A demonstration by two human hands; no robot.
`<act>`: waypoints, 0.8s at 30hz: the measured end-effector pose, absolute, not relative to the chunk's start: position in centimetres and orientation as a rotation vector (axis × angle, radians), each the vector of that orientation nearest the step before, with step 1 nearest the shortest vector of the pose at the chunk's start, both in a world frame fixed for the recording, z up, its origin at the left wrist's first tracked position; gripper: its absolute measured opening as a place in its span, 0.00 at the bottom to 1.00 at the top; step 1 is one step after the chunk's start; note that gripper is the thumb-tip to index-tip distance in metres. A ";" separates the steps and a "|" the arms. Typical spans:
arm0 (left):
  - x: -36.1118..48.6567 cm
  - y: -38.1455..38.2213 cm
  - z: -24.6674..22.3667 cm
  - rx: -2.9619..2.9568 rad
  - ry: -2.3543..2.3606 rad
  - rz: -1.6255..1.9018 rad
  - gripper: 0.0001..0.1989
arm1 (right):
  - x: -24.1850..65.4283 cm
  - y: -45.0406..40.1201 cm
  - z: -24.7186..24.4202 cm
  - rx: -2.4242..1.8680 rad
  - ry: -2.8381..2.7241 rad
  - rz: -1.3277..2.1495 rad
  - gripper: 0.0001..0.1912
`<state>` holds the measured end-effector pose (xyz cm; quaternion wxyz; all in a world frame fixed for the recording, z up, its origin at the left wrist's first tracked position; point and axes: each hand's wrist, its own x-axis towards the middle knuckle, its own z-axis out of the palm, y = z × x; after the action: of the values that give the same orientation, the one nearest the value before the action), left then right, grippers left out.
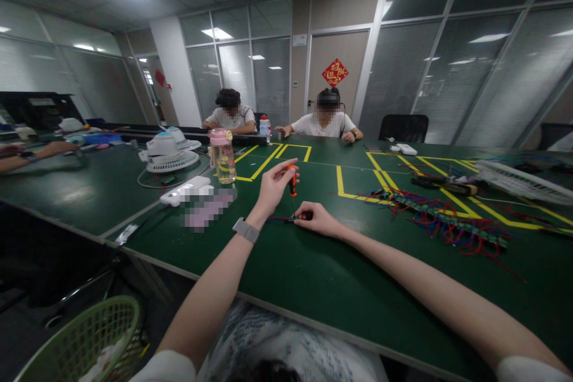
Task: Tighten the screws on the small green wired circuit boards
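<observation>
My left hand (274,186) is wrapped round the orange and black handle of a screwdriver (292,182), which stands upright with its thin shaft pointing down. Beneath the tip lies a small circuit board (290,219) with red and blue wires running off to the left on the green table (313,274). Low over the tabletop, my right hand (316,218) pinches the board's right end near the screwdriver tip. A grey watch band is on my left wrist.
Wired green boards (447,221) lie in a row at the right. A bottle (222,158), a power strip (185,190) and white fans (168,152) stand at the left. Two people sit across the table. A green basket (89,340) is at the lower left.
</observation>
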<state>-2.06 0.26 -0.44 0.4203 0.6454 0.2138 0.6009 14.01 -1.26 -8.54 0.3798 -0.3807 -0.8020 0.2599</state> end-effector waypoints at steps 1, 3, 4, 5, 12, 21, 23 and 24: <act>-2.1 0.3 -0.4 1.651 0.575 1.540 0.16 | 14.0 -1.3 -8.5 -0.970 -2.049 0.664 0.07; -2.2 0.4 -0.4 1.711 0.645 1.615 0.13 | 14.0 -1.3 -8.6 -0.966 -2.051 0.662 0.07; -2.3 0.4 -0.5 1.719 0.650 1.637 0.12 | 14.1 -1.3 -8.6 -0.967 -2.052 0.661 0.07; -2.2 0.5 -0.5 1.708 0.626 1.638 0.12 | 14.1 -1.3 -8.6 -0.969 -2.053 0.659 0.07; -2.0 0.1 -0.3 1.596 0.519 1.484 0.16 | 14.0 -1.4 -8.4 -0.984 -2.066 0.648 0.06; -2.0 0.1 -0.3 1.550 0.427 1.425 0.17 | 14.1 -1.4 -8.3 -0.987 -2.067 0.659 0.07; -2.0 0.0 -0.2 1.581 0.480 1.459 0.17 | 14.1 -1.3 -8.4 -0.977 -2.069 0.659 0.07; -2.0 -0.1 -0.2 1.617 0.527 1.504 0.16 | 14.1 -1.3 -8.4 -0.975 -2.068 0.658 0.07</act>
<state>-2.04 -0.05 -0.21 0.4222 0.6457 0.2105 0.6005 14.11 -1.31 -8.38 0.3722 -0.3803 -0.8069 0.2567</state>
